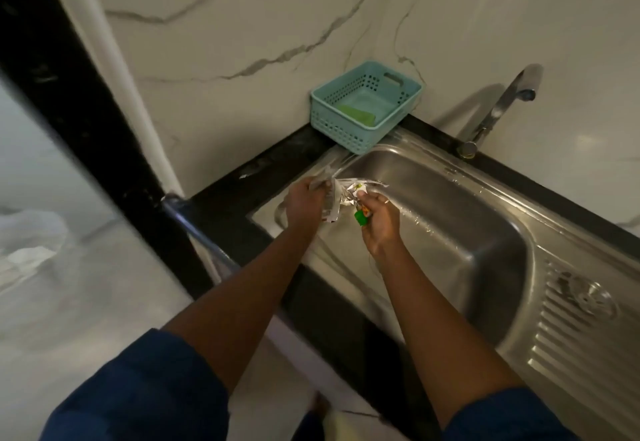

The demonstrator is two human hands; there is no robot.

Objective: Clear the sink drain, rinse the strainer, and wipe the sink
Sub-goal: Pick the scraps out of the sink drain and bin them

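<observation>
Over the left end of the steel sink (pixel 460 212), both my hands hold scraps of rubbish. My left hand (pixel 304 203) grips crumpled silvery wrappers (pixel 329 203). My right hand (pixel 379 224) is closed on more torn wrapper pieces and a small green cap (pixel 361 219). The round metal strainer (pixel 585 296) lies on the ribbed drainboard at the right, apart from both hands. The drain hole itself is hidden from view.
A teal plastic basket (pixel 363 121) with a green sponge (pixel 355 115) inside sits on the black counter (pixel 242 180) at the back left corner. The chrome tap (pixel 498 108) rises behind the basin. A white plastic bag (pixel 31 239) lies on the floor at left.
</observation>
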